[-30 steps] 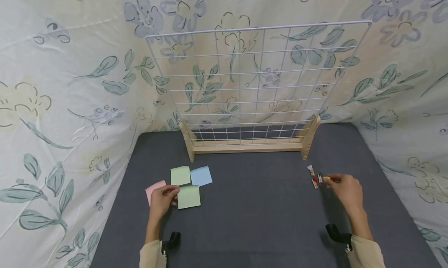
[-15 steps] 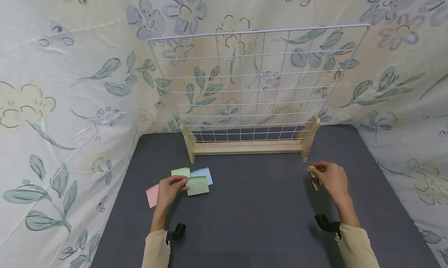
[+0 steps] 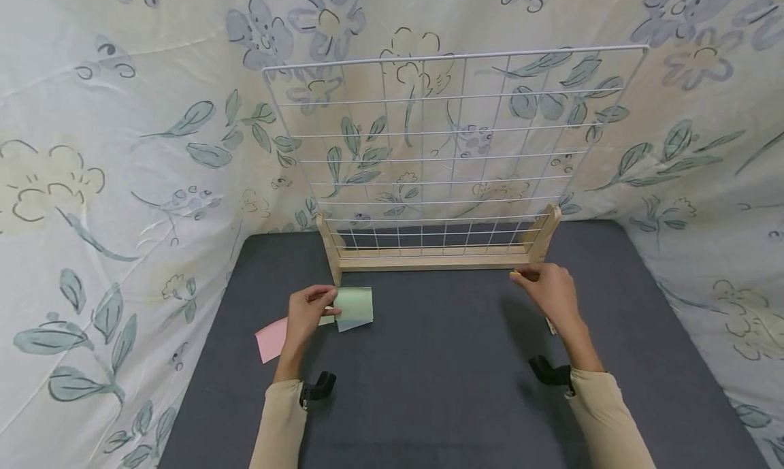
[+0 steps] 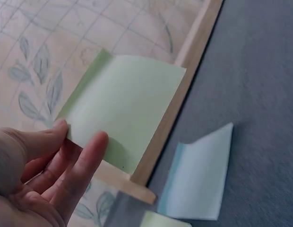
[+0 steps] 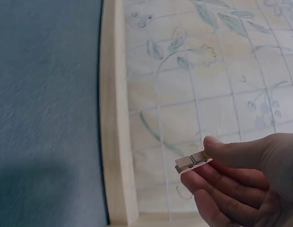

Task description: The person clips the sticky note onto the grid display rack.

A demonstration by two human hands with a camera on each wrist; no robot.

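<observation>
My left hand (image 3: 308,314) pinches a green sticky note (image 3: 354,304) by its left edge between thumb and fingers. The note is held up off the table, bent slightly, overlapping a blue note (image 4: 198,177) in the head view. A pink note (image 3: 272,339) lies left of that hand, and a second green note (image 4: 161,221) is mostly hidden behind it. My right hand (image 3: 549,293) pinches a small wooden clothespin (image 5: 190,162) between thumb and fingers, in front of the rack's right foot. Its jaws point away from the fingers.
A white wire grid rack (image 3: 453,128) stands upright at the back in a wooden base (image 3: 435,260). Another clothespin (image 3: 551,326) shows beside the right wrist on the dark table (image 3: 429,387). Floral cloth (image 3: 153,183) hangs behind and at both sides.
My left hand has lifted the green note and carried it forward and right. My right hand has picked up a clothespin and moved left and forward toward the rack.
</observation>
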